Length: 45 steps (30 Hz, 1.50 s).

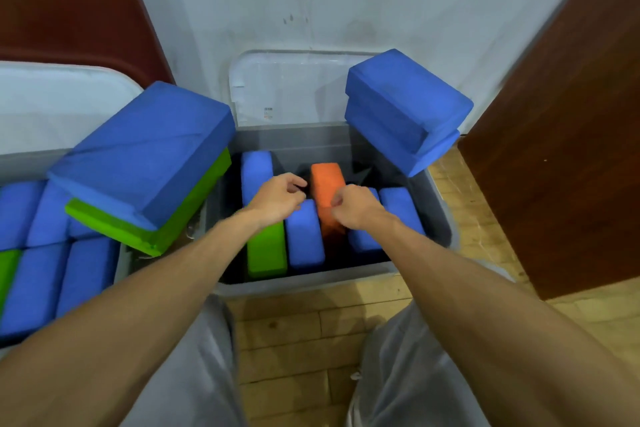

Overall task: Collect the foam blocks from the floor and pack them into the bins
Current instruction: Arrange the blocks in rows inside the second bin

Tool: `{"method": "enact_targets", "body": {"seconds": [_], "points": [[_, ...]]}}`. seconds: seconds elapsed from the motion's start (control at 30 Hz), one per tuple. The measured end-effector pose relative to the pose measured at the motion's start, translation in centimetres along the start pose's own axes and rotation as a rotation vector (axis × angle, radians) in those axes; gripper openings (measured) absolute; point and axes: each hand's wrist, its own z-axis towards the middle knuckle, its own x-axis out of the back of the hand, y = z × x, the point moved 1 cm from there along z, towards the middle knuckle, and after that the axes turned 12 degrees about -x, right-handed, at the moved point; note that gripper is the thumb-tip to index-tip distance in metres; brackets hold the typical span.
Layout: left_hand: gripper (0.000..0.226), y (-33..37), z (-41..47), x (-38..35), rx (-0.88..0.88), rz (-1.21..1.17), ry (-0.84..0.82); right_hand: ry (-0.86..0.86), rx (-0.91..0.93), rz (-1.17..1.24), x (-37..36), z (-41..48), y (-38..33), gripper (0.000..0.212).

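Note:
A grey bin [304, 282] stands open in front of me on the floor. Inside, foam blocks stand on edge: a blue block [256, 173], a green block [266, 250], another blue block [304, 236], an orange block [325, 184] and more blue ones [401, 208]. My left hand [277, 199] hovers over the blue and green blocks with loosely curled fingers and holds nothing. My right hand [356, 206] has curled fingers against the orange block's right edge; whether it grips the block is unclear.
Two stacked blue blocks [405, 107] sit on the bin's right rim. A large blue block on a green block [156, 232] lies across a second, block-filled bin [34, 274] at left. A clear lid [291, 90] leans on the wall. A brown panel [554, 149] stands at right.

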Motion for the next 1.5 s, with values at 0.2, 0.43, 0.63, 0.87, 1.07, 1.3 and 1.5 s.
{"method": "enact_targets", "body": {"seconds": [0.2, 0.43, 0.63, 0.87, 1.07, 1.3, 1.5], "points": [[0.025, 2.9, -2.4, 9.2, -0.237, 0.169, 0.245, 0.001, 0.178, 0.240, 1.7, -0.7, -9.9, 0.025], [0.052, -0.5, -6.8, 18.5, 0.029, 0.733, 0.568, -0.427, 0.068, 0.571, -0.4, -2.7, -19.9, 0.058], [0.069, -2.8, -8.8, 20.1, 0.298, 0.668, 0.465, -0.534, -0.049, 0.792, -3.2, -2.9, -20.6, 0.084], [0.056, -0.8, -7.4, 17.0, 0.130, 0.295, 0.512, -0.289, -0.003, 1.148, 0.8, -2.4, -18.3, 0.085], [0.097, 3.5, -4.3, 10.4, -0.101, 0.119, 0.308, -0.062, -0.079, 1.084, 8.7, -0.5, -11.4, 0.085], [0.083, 4.2, -2.4, 3.8, -0.237, 0.146, 0.225, -0.156, -0.085, 1.039, 8.8, 0.4, -7.0, 0.027], [0.080, 3.4, -0.7, 3.5, -0.209, 0.268, 0.302, -0.012, -0.160, 0.898, 5.5, 3.7, -3.3, 0.020]]}}
